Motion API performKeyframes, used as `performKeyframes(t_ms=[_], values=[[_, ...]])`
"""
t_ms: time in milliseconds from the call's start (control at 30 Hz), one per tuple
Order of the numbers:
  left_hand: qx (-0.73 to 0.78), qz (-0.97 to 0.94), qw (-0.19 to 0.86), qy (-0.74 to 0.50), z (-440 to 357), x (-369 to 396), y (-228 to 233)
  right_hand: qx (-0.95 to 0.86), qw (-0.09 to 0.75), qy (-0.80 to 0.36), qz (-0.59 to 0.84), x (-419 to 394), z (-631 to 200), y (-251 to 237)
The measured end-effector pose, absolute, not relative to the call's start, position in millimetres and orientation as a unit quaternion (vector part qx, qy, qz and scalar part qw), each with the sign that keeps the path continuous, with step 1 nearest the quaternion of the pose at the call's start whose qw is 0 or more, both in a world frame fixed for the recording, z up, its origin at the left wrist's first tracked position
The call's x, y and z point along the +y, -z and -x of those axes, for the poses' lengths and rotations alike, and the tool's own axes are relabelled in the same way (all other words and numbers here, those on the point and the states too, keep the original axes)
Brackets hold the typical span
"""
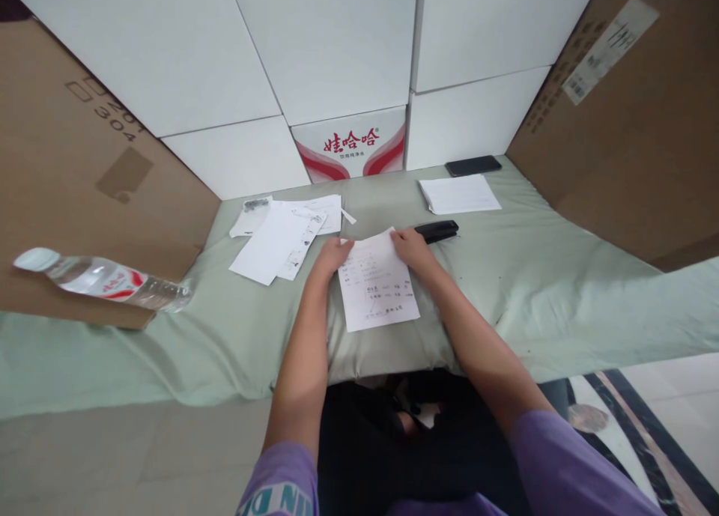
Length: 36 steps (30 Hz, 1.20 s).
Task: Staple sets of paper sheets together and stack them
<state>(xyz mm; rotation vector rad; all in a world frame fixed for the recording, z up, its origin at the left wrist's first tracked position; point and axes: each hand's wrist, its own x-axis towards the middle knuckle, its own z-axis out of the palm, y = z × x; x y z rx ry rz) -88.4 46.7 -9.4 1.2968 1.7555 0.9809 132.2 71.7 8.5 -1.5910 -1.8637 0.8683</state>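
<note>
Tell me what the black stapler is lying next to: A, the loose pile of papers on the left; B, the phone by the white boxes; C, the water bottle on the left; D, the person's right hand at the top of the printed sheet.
D: the black stapler lies just beyond the right hand, which rests on the top edge of the printed sheet, apart from the other things.

Stapler (437,231) behind sheet (377,282), phone (472,165) farther back

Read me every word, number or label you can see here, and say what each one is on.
"娃哈哈" in red: white carton; the smaller line beneath is blurred.
"304", partly "201": left cardboard box.
"IN": purple sleeve, cut off.
Too small to read: held sheet, bottle label, right box's sticker.
</note>
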Motion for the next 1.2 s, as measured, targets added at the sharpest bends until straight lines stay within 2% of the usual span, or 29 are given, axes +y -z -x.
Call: performKeyframes(t_ms=[167,267,400,500,700,900,1200], values=[[0.620,-0.546,0.421,-0.375,89.6,40.7,2.8,-0.700,0.203,-0.308,0.612,74.3,-140.3,-9.6],[0.608,-0.575,0.443,-0.321,84.1,36.9,-4.2,-0.695,0.136,-0.322,0.628,73.2,-151.0,-15.9],[0.624,-0.619,0.408,-0.248,68.8,33.8,-11.3,-0.662,0.031,-0.381,0.645,67.1,-169.1,-30.4],[0.636,-0.643,0.372,-0.210,54.5,33.0,-13.0,-0.661,0.001,-0.367,0.655,67.4,-180.6,-36.1],[0.673,-0.645,0.330,-0.149,26.9,31.6,-12.0,-0.688,0.031,-0.263,0.675,79.1,-194.7,-20.6],[0.691,-0.656,0.276,-0.125,16.1,28.2,-12.4,-0.654,0.105,-0.243,0.708,72.7,-198.3,-14.8],[0.684,-0.627,0.332,-0.167,30.0,26.0,-19.5,-0.642,0.159,-0.263,0.703,66.2,-195.3,-17.2]])
